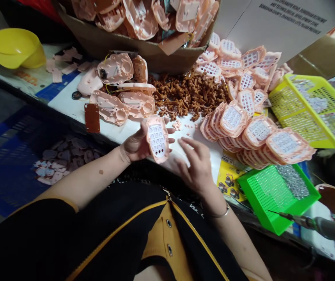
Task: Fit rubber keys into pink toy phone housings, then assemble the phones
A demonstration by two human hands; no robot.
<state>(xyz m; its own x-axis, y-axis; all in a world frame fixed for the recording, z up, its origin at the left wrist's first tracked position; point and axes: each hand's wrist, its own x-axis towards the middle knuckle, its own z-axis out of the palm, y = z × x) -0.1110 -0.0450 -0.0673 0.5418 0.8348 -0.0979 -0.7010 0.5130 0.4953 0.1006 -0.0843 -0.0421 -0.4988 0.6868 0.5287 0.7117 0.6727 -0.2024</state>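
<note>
A pink plastic shell with a white keypad (157, 137) rests in my left hand (139, 143), thumb at its left edge and fingertips showing past its right edge. Just to the right, my right hand (195, 164) is apart from the shell, fingers spread and slightly blurred, with nothing in it. Beyond both hands lie small pale pink pieces (177, 125) and a heap of brown parts (190, 93). Stacks of similar keypad shells (232, 118) stand to the right. Pink shells with wires (109, 106) lie to the left, beside a brown circuit board (92, 118).
A cardboard box of shells (144, 48) stands at the back. A yellow basket (325, 121) and a green tray of screws (261, 212) are at right, with a screwdriver (310, 222) over the tray. A yellow bowl (15, 47) and blue crate (6, 156) are left.
</note>
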